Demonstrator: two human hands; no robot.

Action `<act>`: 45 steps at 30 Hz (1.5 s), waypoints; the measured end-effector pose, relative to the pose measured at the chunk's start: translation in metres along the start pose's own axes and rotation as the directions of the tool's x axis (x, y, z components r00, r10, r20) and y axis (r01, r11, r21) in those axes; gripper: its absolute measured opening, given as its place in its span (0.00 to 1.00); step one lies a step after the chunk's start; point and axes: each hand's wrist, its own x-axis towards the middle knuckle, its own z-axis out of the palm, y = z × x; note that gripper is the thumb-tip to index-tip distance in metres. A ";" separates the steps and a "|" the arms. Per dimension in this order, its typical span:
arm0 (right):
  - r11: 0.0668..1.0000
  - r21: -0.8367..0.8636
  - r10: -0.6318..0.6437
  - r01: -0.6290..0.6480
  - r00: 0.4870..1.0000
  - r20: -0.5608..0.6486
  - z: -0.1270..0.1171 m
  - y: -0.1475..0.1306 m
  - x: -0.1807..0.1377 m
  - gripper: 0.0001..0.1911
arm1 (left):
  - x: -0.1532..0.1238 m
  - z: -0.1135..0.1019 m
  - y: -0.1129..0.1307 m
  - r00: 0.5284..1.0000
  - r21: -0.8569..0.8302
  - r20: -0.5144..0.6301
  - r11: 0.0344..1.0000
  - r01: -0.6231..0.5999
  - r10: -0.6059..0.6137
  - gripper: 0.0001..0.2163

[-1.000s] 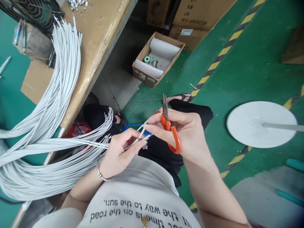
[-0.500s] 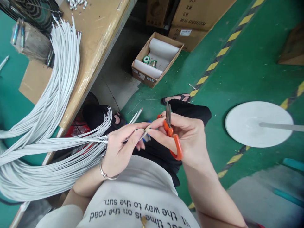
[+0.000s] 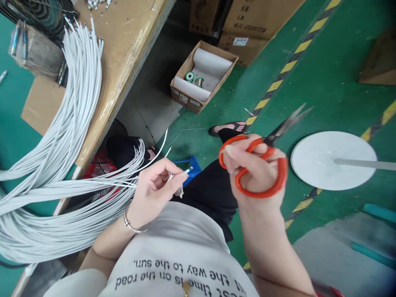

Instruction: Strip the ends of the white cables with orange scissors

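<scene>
White wire (image 3: pixel 187 170): tip pinched between thumb and index finger of left hand (image 3: pixel 157 189), above dark trousers (image 3: pixel 213 196). Two loose wire ends (image 3: pixel 166 135) stick out beyond same hand. Right hand (image 3: pixel 255 167), well apart from wire, grips orange-handled scissors (image 3: pixel 272 138), fingers through loops; blades slightly parted, pointing away. Large wire bundle (image 3: pixel 82 82) lies across table (image 3: pixel 123 53).

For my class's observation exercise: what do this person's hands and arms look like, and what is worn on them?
The left hand and right hand wear no gloves. A slim, silvery bracelet circles the left wrist; the right wrist is bare. A short, pale sleeve shows on the left arm.
</scene>
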 end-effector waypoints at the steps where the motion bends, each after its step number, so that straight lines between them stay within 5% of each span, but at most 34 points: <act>1: 0.998 -0.058 -0.006 0.008 0.999 0.039 -0.002 -0.001 -0.001 0.22 | 0.000 -0.001 -0.001 1.000 -0.045 -0.001 0.999 0.002 -0.002 0.09; 6: 0.917 -0.380 0.048 0.117 0.916 0.397 -0.015 -0.006 -0.012 0.23 | 0.003 -0.003 -0.001 0.999 -0.135 0.020 0.990 0.046 -0.044 0.07; 11: 0.841 -0.507 0.127 0.190 0.841 0.526 -0.019 -0.013 -0.015 0.25 | 0.003 0.000 -0.001 0.998 -0.157 0.026 0.986 0.060 -0.057 0.07; 21: 0.766 -0.584 0.167 0.268 0.795 0.583 -0.020 -0.022 -0.013 0.24 | 0.001 0.000 -0.008 0.997 0.004 0.026 0.997 -0.077 0.077 0.05; 29: 0.816 -0.532 0.179 0.228 0.774 0.607 -0.020 -0.019 -0.010 0.26 | 0.000 0.001 -0.003 0.995 0.082 0.014 0.992 -0.097 0.096 0.04; 45: 0.809 -0.536 0.163 0.241 0.784 0.599 -0.020 -0.017 -0.010 0.25 | 0.001 0.003 0.001 0.992 0.119 -0.001 0.985 -0.123 0.124 0.04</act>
